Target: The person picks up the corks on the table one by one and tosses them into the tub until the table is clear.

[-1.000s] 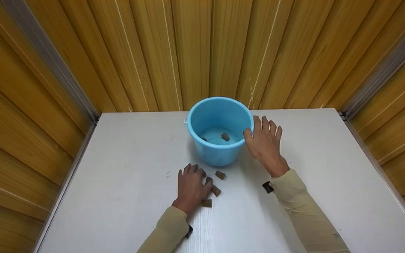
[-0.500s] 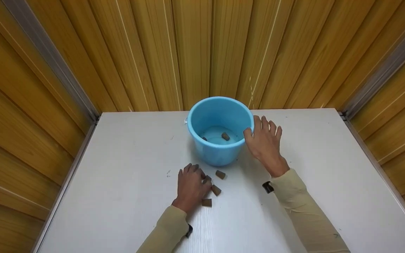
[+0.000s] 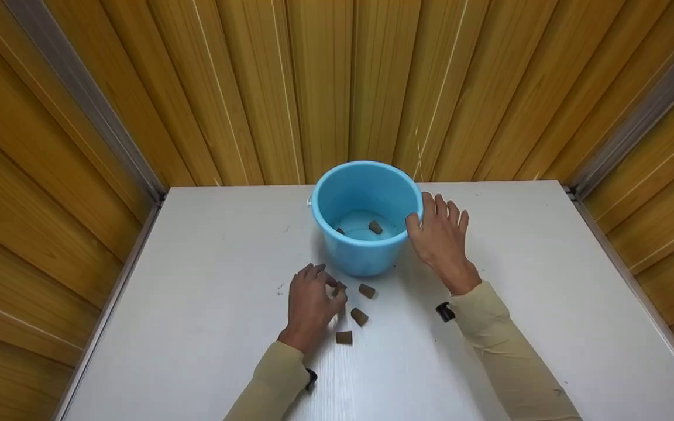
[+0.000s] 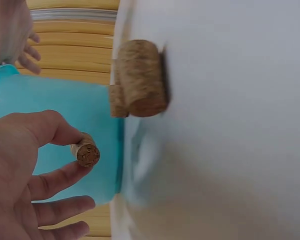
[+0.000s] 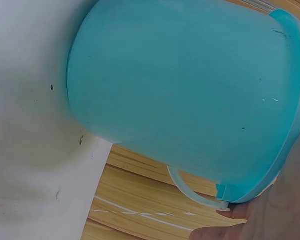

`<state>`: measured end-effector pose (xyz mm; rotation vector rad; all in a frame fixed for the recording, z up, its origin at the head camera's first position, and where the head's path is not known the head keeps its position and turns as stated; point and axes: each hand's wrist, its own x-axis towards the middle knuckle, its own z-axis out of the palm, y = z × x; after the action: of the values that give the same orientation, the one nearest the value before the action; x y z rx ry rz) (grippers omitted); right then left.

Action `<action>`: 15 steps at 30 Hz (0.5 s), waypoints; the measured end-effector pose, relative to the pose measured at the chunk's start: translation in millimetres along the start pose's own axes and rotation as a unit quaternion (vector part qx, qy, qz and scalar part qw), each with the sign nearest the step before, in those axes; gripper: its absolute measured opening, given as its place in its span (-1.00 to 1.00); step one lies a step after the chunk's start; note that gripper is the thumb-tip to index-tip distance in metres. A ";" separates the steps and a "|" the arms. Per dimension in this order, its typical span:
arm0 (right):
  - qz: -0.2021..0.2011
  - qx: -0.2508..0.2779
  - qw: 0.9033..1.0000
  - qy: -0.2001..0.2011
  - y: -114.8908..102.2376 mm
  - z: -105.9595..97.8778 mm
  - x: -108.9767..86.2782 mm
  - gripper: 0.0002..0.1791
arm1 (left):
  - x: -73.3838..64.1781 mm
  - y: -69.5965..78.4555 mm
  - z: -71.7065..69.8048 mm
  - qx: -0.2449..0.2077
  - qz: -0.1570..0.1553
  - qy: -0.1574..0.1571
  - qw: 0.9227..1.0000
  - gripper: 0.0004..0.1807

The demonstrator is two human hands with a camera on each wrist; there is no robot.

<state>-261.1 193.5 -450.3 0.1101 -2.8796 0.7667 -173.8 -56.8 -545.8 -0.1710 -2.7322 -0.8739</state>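
Note:
Between thumb and index finger, my left hand [image 3: 310, 301] pinches a brown cork [image 4: 86, 151], just in front of the light blue bucket [image 3: 363, 257]. Its other fingers are spread. Three more corks lie on the table to its right: one near the bucket [image 3: 367, 291], one lower [image 3: 359, 316] and one closest to me [image 3: 344, 337]. My right hand [image 3: 439, 240] rests against the bucket's right rim, thumb at the edge and fingers extended outside. Inside the bucket a cork [image 3: 375, 227] lies on the bottom, and another [image 3: 340, 231] is partly hidden by the front rim.
The white table [image 3: 214, 280] carries the bucket near its back edge. Wood-look panels [image 3: 325, 88] rise behind it and at both sides. The bucket's pale handle [image 5: 190, 192] hangs down its side in the right wrist view.
My left hand has shifted slightly up and left with the pinched cork, away from the other loose corks. The right hand and the bucket have stayed in place.

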 end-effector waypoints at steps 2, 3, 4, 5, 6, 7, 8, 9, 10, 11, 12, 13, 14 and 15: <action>-0.001 0.003 1.000 0.002 0.3 0.2 -0.2 -0.25 | 2.7 2.3 -6.5 -0.004 -0.002 0.015 1.000 -0.84; -0.001 0.004 1.000 0.002 0.4 0.2 -0.4 -0.25 | 4.2 3.7 -10.0 -0.006 -0.002 0.023 1.000 -0.83; -0.001 0.004 1.000 0.001 0.4 0.2 -0.4 -0.25 | 5.5 5.1 -13.4 -0.008 -0.003 0.032 0.999 -0.83; 0.000 0.004 1.000 0.000 0.7 0.4 -0.2 -0.25 | 6.8 6.9 -17.1 -0.010 -0.002 0.041 0.999 -0.83; 0.001 0.004 1.000 -0.001 0.8 0.4 -0.2 -0.25 | 8.1 8.3 -20.2 -0.012 0.000 0.050 0.999 -0.83; 0.002 0.004 1.000 -0.003 0.9 0.5 0.0 -0.25 | 9.2 9.7 -23.1 -0.014 0.003 0.059 0.998 -0.83; 0.003 0.004 1.000 -0.004 1.0 0.5 0.0 -0.25 | 10.1 11.1 -25.8 -0.015 0.007 0.068 0.998 -0.83; 0.004 0.004 1.000 -0.006 0.8 0.4 -0.2 -0.25 | 10.6 12.3 -27.8 -0.016 0.010 0.075 0.997 -0.83; 0.005 0.004 1.000 -0.008 0.8 0.6 0.1 -0.24 | 10.6 13.3 -29.6 -0.017 0.015 0.082 0.996 -0.82; 0.005 0.005 1.000 -0.009 0.8 0.7 0.2 -0.24 | 10.6 14.4 -31.2 -0.019 0.018 0.088 0.996 -0.82; 0.006 0.005 1.000 -0.009 0.7 0.8 0.3 -0.24 | 10.4 15.2 -32.5 -0.021 0.021 0.095 0.995 -0.81; 0.006 0.005 1.000 -0.010 0.6 0.9 0.4 -0.24 | 10.3 15.9 -33.7 -0.024 0.025 0.102 0.994 -0.81; 0.007 0.006 1.000 -0.010 0.6 1.1 0.6 -0.24 | 10.1 16.3 -34.7 -0.027 0.029 0.110 0.993 -0.81; 0.007 0.006 1.000 -0.009 0.4 1.1 0.7 -0.24 | 10.2 16.7 -35.6 -0.031 0.033 0.119 0.992 -0.81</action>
<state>-261.9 193.3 -451.4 0.0989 -2.8964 0.7892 -172.8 -63.7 -505.8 -0.1576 -2.4660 -0.8999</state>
